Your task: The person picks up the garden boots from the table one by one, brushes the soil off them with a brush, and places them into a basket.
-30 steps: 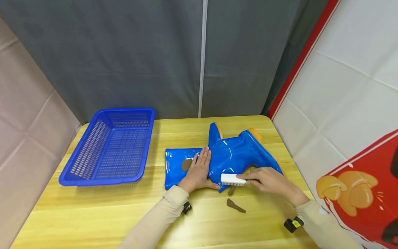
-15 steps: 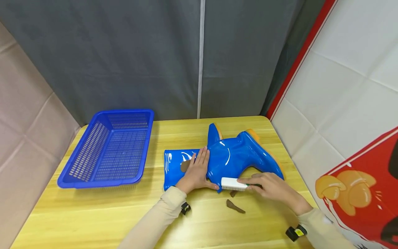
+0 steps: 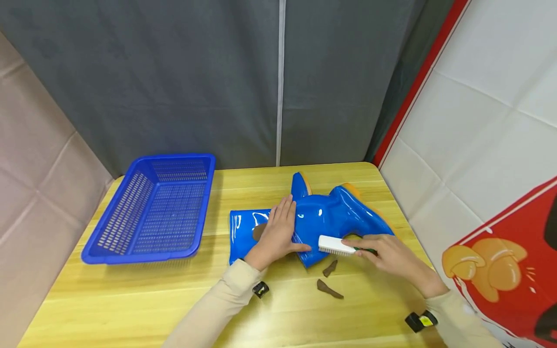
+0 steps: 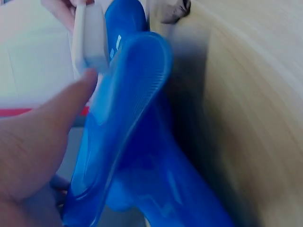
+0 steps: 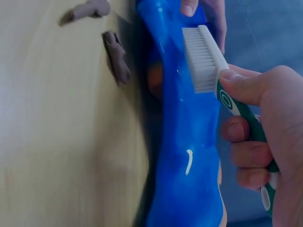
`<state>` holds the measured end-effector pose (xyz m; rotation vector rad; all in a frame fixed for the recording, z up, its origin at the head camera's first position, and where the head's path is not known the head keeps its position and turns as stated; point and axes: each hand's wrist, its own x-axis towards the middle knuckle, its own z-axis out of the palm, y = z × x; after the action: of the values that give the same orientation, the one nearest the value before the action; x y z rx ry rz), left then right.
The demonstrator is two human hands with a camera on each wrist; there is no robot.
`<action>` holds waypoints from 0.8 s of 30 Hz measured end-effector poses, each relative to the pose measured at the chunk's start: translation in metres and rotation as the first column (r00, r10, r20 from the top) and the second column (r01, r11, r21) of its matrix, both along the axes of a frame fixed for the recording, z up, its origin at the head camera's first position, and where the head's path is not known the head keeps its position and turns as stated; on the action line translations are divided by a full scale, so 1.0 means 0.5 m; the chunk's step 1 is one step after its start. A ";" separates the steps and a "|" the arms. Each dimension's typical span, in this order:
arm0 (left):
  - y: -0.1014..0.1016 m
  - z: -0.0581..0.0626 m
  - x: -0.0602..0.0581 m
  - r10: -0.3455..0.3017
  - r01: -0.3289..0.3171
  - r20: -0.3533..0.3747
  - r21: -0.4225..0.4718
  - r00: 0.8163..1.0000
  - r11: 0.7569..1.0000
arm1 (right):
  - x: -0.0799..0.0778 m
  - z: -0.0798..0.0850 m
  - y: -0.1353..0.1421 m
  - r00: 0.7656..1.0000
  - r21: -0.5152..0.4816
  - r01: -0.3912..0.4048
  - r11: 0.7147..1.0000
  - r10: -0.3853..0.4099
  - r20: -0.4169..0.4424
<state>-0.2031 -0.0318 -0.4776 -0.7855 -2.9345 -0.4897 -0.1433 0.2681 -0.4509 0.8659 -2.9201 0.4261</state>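
Two glossy blue rain boots (image 3: 315, 212) with orange soles lie on the table, one across the other. My left hand (image 3: 278, 232) rests on the upper boot with straight fingers spread over it and the thumb out toward the brush. In my right hand (image 3: 387, 249) is a scrub brush (image 3: 334, 244), its white head bristles-down over the boot's near side. The right wrist view shows my fingers curled round the green-and-white handle (image 5: 251, 120). A brown patch (image 3: 258, 232) shows on the lower boot's shaft, partly behind my left hand.
Two brown pieces, a short one (image 3: 330, 268) and a longer one (image 3: 329, 289), lie on the wooden table (image 3: 130, 304) before the boots. A blue plastic basket (image 3: 200, 193) stands at the left. Grey curtain (image 3: 174, 87) closes off the back, and a white-and-red panel (image 3: 478, 145) the right.
The brush has shifted slightly right and lifted a little from its lower position. My left hand has turned slightly, and the upper boot has moved under it. The shorter brown piece shows more fully.
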 end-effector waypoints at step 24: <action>0.105 -0.016 0.058 -0.206 0.154 -0.233 -0.224 0.950 0.962 | -0.016 -0.001 0.056 0.997 -0.001 0.063 0.998 -0.063 -0.054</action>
<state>-0.1740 0.0209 -0.4854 -1.0606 -2.7134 -0.0858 -0.1514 0.2960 -0.4516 0.7707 -2.8892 0.3902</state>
